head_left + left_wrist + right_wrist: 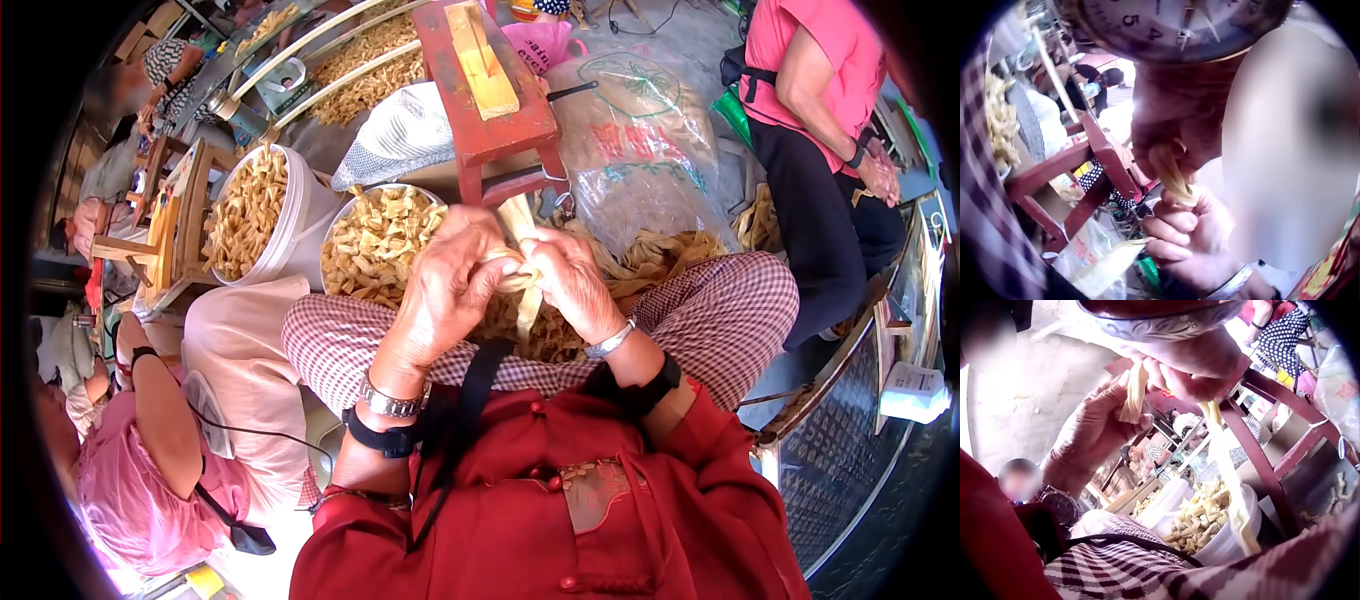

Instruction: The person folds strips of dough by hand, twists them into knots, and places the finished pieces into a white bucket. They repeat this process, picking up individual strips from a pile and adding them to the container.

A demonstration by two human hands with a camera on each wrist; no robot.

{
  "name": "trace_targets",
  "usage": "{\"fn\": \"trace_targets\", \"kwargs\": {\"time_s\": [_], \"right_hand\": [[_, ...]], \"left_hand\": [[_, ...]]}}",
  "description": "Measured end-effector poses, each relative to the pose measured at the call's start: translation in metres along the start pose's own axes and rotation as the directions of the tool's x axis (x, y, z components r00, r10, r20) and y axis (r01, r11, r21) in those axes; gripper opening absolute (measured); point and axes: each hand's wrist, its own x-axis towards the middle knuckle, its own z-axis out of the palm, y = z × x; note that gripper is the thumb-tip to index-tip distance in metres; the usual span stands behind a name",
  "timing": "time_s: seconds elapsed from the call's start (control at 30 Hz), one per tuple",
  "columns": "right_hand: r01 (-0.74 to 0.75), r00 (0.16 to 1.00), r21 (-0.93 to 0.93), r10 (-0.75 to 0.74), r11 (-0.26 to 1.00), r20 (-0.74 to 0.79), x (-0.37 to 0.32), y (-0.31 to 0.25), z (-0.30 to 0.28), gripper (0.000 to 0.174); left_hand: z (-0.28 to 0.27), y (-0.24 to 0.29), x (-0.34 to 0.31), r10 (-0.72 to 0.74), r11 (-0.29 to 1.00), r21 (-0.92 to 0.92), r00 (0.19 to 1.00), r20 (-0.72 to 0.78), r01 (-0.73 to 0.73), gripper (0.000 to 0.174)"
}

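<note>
Left hand point(445, 283) and right hand point(572, 285) pinching a pale strip point(518, 217) before the red stool point(500, 140), apparently a knotting step, the next move calling for even tension.

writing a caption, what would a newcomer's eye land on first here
Probably the two hands, left and right, pinching a pale strip mid-picture above the checked lap. Next, the red bench just beyond them, and left of it two white buckets heaped with knotted pieces.
</note>
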Motion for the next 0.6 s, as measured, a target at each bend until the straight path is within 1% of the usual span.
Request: {"fn": "trace_targets", "kwargs": {"time_s": [0.03,0.07,0.1,0.13,0.17,0.23,0.27,0.3,0.33,0.37,0.4,0.43,0.47,0.5,0.53,0.57,0.6], "right_hand": [[-0.008,0.999,0.026,0.008,1.000,0.037,0.000,0.000,0.000,0.020],[-0.019,0.997,0.052,0.015,0.998,0.074,-0.001,0.000,0.000,0.021],[0.228,0.968,-0.093,-0.215,0.969,0.129,0.002,0.005,-0.003,0.021],[0.462,0.882,-0.217,-0.419,0.860,0.216,0.007,0.009,-0.008,0.022],[0.435,0.889,-0.216,-0.378,0.874,0.260,0.006,0.012,-0.012,0.021],[0.379,0.892,-0.221,-0.291,0.899,0.345,0.003,0.004,-0.014,0.020],[0.164,0.945,-0.190,-0.099,0.968,0.311,-0.002,-0.002,-0.013,0.019],[-0.060,0.953,-0.151,0.101,0.987,0.284,-0.005,-0.007,-0.012,0.018],[0.217,0.950,-0.254,-0.144,0.942,0.279,-0.006,-0.008,-0.007,0.021],[0.307,0.936,-0.250,-0.244,0.919,0.253,-0.006,-0.008,-0.004,0.023],[0.392,0.913,-0.248,-0.341,0.886,0.226,-0.006,-0.008,0.000,0.024],[0.474,0.878,-0.248,-0.435,0.845,0.198,-0.008,-0.009,0.002,0.026],[0.414,0.904,-0.236,-0.365,0.879,0.222,-0.012,-0.015,-0.001,0.029],[0.373,0.921,-0.203,-0.335,0.905,0.198,-0.014,-0.015,-0.002,0.030],[0.333,0.936,-0.170,-0.304,0.928,0.175,-0.016,-0.015,-0.004,0.030],[0.292,0.950,-0.136,-0.271,0.947,0.152,-0.017,-0.015,-0.006,0.030],[0.259,0.958,-0.120,-0.239,0.958,0.161,-0.015,-0.011,-0.009,0.032]], "left_hand": [[-0.001,0.004,0.002,0.171,0.976,0.148,0.983,-0.070,-0.159,0.010],[-0.001,0.004,0.001,0.190,0.971,0.157,0.979,-0.069,-0.178,0.010],[0.000,0.005,0.000,0.208,0.967,0.165,0.976,-0.066,-0.195,0.009],[0.000,0.004,-0.002,0.194,0.970,0.162,0.980,-0.048,-0.184,0.009],[0.001,0.003,-0.004,0.179,0.972,0.159,0.983,-0.030,-0.172,0.009],[0.001,-0.002,-0.009,0.085,0.987,0.135,0.996,0.035,-0.089,0.009],[0.002,-0.004,-0.010,0.029,0.996,0.083,0.999,0.037,-0.032,0.010],[0.004,-0.005,-0.011,-0.067,0.996,-0.049,0.998,0.019,0.068,0.008],[0.007,-0.009,-0.011,-0.149,0.925,-0.351,0.989,0.017,0.146,0.008],[0.011,-0.015,-0.011,-0.226,0.760,-0.618,0.973,0.041,0.202,0.008],[0.008,-0.018,-0.010,-0.229,0.578,-0.780,0.965,0.128,0.240,0.012],[0.009,-0.017,-0.011,-0.239,0.473,-0.839,0.956,0.171,0.268,0.015],[0.009,-0.014,-0.012,-0.243,0.362,-0.885,0.946,0.214,0.293,0.019],[0.008,-0.006,-0.011,-0.241,0.245,-0.917,0.936,0.257,0.315,0.022],[0.005,0.004,-0.010,-0.161,0.183,-0.932,0.945,0.285,0.312,0.031],[0.006,0.009,-0.012,-0.178,0.299,-0.901,0.946,0.270,0.313,0.031],[0.007,0.012,-0.014,-0.195,0.410,-0.857,0.948,0.252,0.312,0.032]]}}
